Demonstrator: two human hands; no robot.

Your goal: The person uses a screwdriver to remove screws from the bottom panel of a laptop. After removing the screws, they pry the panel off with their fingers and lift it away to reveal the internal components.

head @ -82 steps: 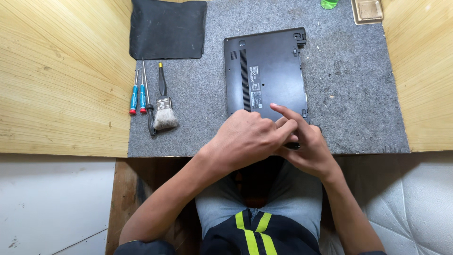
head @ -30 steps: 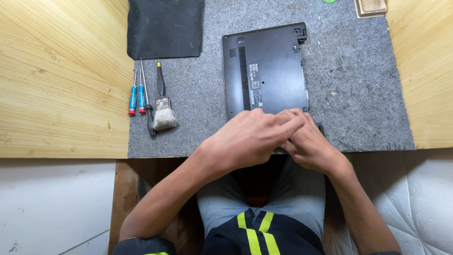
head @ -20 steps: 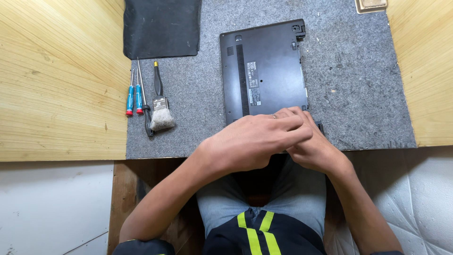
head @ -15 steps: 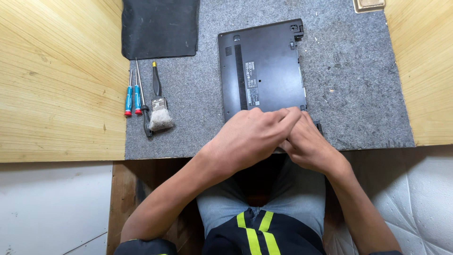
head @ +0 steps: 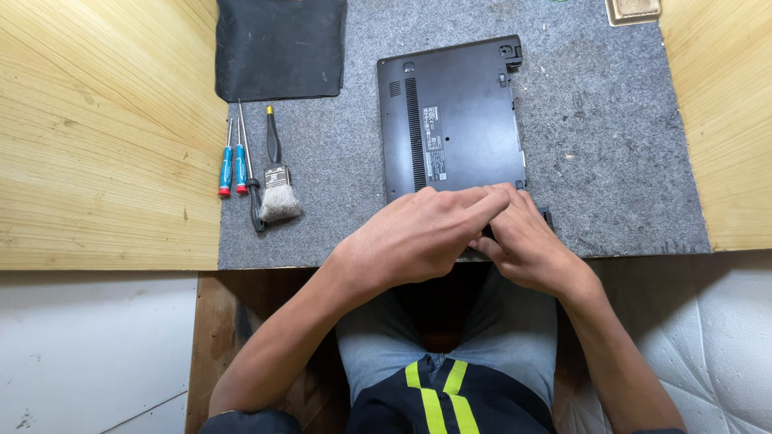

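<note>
Near mat's front edge: black rectangular plastic laptop base [head: 454, 112], underside up, long axis front-to-back. Left hand [head: 418, 233] and right hand [head: 523, 245] clenched over its near edge.

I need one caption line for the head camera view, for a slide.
Both hands, left hand over right hand, press the near edge of a black upturned laptop on a grey felt mat.

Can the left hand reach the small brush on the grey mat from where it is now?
Probably yes: the brush lies uncovered left of the left hand, with only bare mat between them.
</note>
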